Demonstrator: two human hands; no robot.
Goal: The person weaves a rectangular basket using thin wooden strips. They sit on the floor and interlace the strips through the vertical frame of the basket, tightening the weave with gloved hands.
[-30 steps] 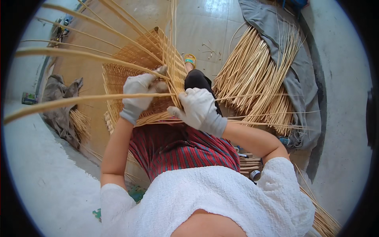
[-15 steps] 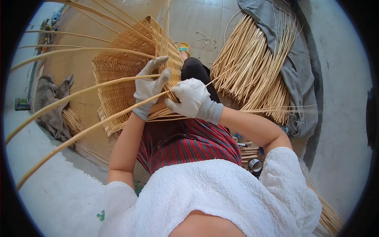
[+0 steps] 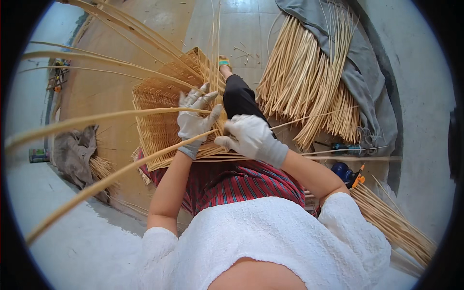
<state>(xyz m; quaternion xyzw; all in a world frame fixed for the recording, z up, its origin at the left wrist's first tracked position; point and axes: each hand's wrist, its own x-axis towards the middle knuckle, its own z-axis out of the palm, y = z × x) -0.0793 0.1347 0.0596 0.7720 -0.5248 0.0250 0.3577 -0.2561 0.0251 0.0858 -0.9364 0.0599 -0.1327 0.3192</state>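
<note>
A woven wicker basket [image 3: 159, 104] lies tilted across my lap, with long pale rods sticking out from its edge. My left hand [image 3: 193, 121], in a whitish glove, rests against the basket's near side with its fingers stretched and spread. One thick rod [image 3: 121, 114] passes by its thumb, and a second thick rod [image 3: 121, 173] runs just below that. Close by on the right, my gloved right hand [image 3: 253, 137] is curled, its fingertips slightly blurred. A thin rod [image 3: 314, 116] trails from this hand to the right and seems to be gripped in it; the grip itself is hidden.
A large bundle of peeled rods [image 3: 304, 82] lies on grey cloth [image 3: 369, 92] at the far right. Another bundle [image 3: 394, 222] is at the near right, beside a blue bottle with an orange nozzle [image 3: 343, 171]. Dark cloth [image 3: 75, 154] covers more rods at left.
The basket and both hands now appear further right and lower in view. My left fingers have spread wider. My right hand has drawn slightly away from the left hand and the rod beside it.
</note>
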